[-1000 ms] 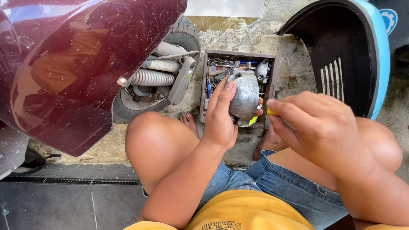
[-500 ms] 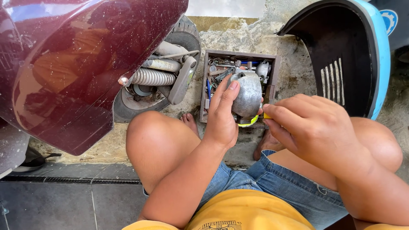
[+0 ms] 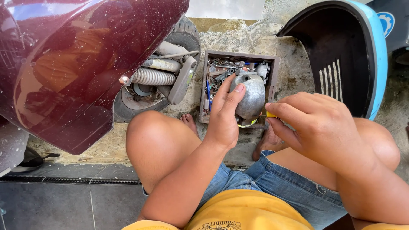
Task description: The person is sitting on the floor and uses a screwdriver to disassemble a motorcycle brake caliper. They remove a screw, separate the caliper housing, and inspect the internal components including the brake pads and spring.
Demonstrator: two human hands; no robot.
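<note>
Metal part (image 3: 250, 96): L hand (image 3: 223, 117) cradles, R hand (image 3: 319, 127) pinches tool (image 3: 269, 114).

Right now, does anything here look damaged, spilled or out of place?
Nothing spilled. The left hand holds a grey metal part over a cluttered wooden box; the maroon scooter looks dusty.

The maroon scooter body (image 3: 76, 64) is filling the frame's upper left, the blue-edged panel (image 3: 353, 55) is crowding the upper right; bare concrete (image 3: 251, 38) between them is staying open above the wooden parts box (image 3: 203, 85).
</note>
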